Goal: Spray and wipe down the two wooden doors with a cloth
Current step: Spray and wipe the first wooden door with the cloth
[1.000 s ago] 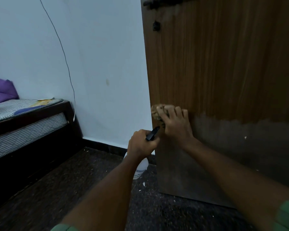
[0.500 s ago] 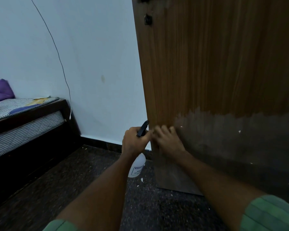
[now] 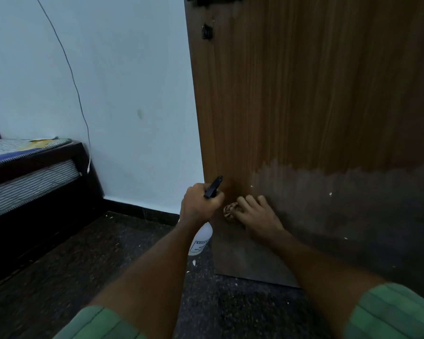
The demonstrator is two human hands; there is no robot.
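Fingers of my left hand (image 3: pixel 198 205) curl tight round the neck of the spray bottle (image 3: pixel 201 238), gripping it just left of the door's near edge. Its black nozzle (image 3: pixel 214 186) juts up and to the right, toward the wood, while the white body hangs below my fist, long axis roughly upright and tilted a little. A label on the body starts with "KISSA"; the smaller print under it is too blurred for me to read.

My right hand (image 3: pixel 253 214) lies against the wooden door (image 3: pixel 304 94) low down, fingers pointing up and fairly straight, pressing a bunched, patterned cloth (image 3: pixel 230 211) to the surface. Only the cloth's left part shows past my thumb, close beside the left fist.

Above my right hand the door is warm brown with vertical grain; the lower band is darker and greyish, with a ragged upper edge. A black latch (image 3: pixel 206 31) sits high near the door's left edge.

Farther left stand a pale wall (image 3: pixel 120 81) with a thin cable (image 3: pixel 76 89) running down it, and a bed (image 3: pixel 30 167) with striped bedding.
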